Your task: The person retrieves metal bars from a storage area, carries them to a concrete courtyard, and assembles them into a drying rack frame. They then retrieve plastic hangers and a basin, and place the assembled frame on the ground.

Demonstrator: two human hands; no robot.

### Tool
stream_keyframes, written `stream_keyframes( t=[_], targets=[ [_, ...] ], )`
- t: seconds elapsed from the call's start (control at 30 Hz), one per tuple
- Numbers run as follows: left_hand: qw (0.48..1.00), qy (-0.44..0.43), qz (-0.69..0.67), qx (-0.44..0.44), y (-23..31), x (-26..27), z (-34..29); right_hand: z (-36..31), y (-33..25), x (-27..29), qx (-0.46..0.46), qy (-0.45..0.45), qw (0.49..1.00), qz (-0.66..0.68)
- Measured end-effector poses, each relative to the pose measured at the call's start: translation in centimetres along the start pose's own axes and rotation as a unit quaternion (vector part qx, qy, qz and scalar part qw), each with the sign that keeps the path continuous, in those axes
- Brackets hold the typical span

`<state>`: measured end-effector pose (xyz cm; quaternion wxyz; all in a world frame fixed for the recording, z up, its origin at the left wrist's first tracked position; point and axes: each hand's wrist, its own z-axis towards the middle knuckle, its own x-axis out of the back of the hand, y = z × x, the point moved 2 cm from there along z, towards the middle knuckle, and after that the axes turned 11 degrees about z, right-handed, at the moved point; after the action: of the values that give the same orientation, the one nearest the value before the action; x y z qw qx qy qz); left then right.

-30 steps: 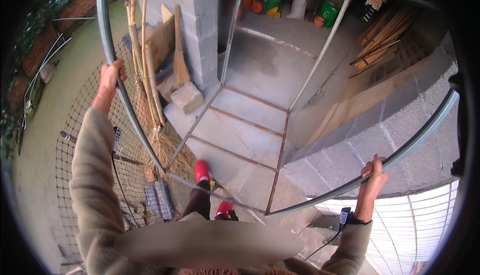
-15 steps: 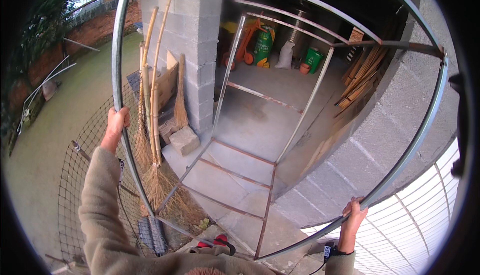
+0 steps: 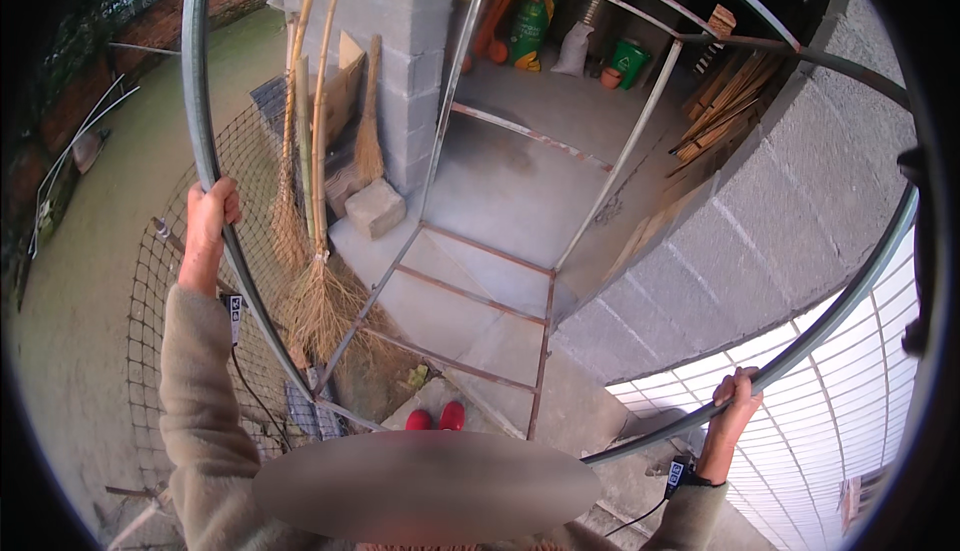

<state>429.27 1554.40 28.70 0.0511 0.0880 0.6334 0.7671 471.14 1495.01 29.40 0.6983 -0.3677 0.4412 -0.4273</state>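
Note:
A large metal frame (image 3: 196,81) of grey square bars surrounds me on both sides, with thinner rust-marked uprights and several crossbars in front. My left hand (image 3: 207,219) is wrapped round its left side bar, arm stretched forward. On the opposite side my right hand (image 3: 735,406) grips the right bar (image 3: 845,301), its fingers over the top. Rusty crossbars (image 3: 475,296) lie between the two hands, above the concrete floor. The lower middle of the frame is hidden by a blurred area.
Bamboo brooms (image 3: 320,291) and a concrete block (image 3: 376,209) stand by a block pillar (image 3: 418,61) at left, with black netting (image 3: 165,321) beside them. A block wall (image 3: 740,221) runs along the right. Wooden strips (image 3: 735,111) and a green bin (image 3: 629,63) are inside. Red shoes (image 3: 437,418) show below.
Both hands keep their grip on the frame. In the picture, the left hand has shifted left and the right hand right and slightly up. The red shoes show more fully.

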Motion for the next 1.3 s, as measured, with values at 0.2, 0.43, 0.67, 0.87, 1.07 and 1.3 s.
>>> stream_keyframes(
  t=[0.2, 0.43, 0.67, 0.87, 1.07, 1.3],
  targets=[
    [1.0, 0.018, 0.012, 0.013, 1.1, 2.3, -4.0, -2.5, -2.3, 1.7, -0.001, 0.001, 1.0, -0.002],
    [0.999, 0.047, 0.008, -0.008, 3.2, 4.6, -10.7, -3.9, -4.3, 5.5, -0.002, -0.035, 0.999, 0.024],
    [0.998, 0.063, 0.011, -0.013, 6.0, 8.4, -18.0, -5.8, -6.1, 9.0, -0.018, -0.057, 0.997, 0.057],
    [0.994, 0.106, 0.015, -0.012, 6.6, 13.5, -23.6, -9.9, -8.4, 10.0, -0.01, -0.066, 0.997, 0.034],
    [0.994, 0.112, -0.006, 0.006, 5.8, 19.5, -28.0, -14.6, -12.5, 9.7, -0.015, -0.078, 0.997, 0.019],
    [0.994, 0.109, -0.024, -0.004, 6.1, 22.5, -32.2, -17.8, -15.4, 10.6, 0.0, -0.097, 0.995, 0.019]
  ],
)
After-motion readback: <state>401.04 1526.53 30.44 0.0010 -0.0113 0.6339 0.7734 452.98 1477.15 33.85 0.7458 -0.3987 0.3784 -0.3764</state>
